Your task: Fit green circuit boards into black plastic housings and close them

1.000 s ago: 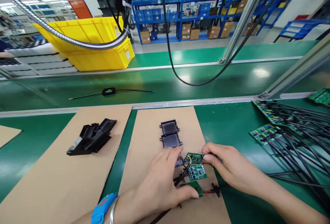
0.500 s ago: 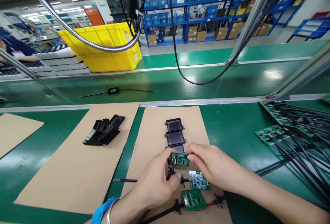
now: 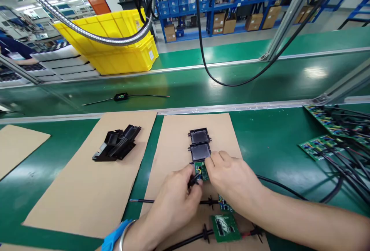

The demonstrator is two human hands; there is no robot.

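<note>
My left hand (image 3: 177,195) pinches a black cable at the left end of a small green circuit board (image 3: 201,170). Fingers closed, my right hand (image 3: 231,177) grips the board's right side and hides part of it. Just above, two black housings (image 3: 200,152) lie in a column on the cardboard sheet (image 3: 173,135); the board is over the place below them. Partly under my right hand is a second board (image 3: 224,204) with a black cable. Nearest me lies a third green board (image 3: 226,228), with cables at both ends.
Black housings (image 3: 118,143) are piled on the left cardboard (image 3: 72,181). Several cabled boards (image 3: 320,147) lie at right. A metal rail (image 3: 202,109) crosses behind, with a yellow crate (image 3: 115,46) beyond. A black cable (image 3: 231,84) hangs down.
The board and my right hand have moved up to the housing column, covering the third housing. My right hand has turned over the board's right side. The view has shifted slightly.
</note>
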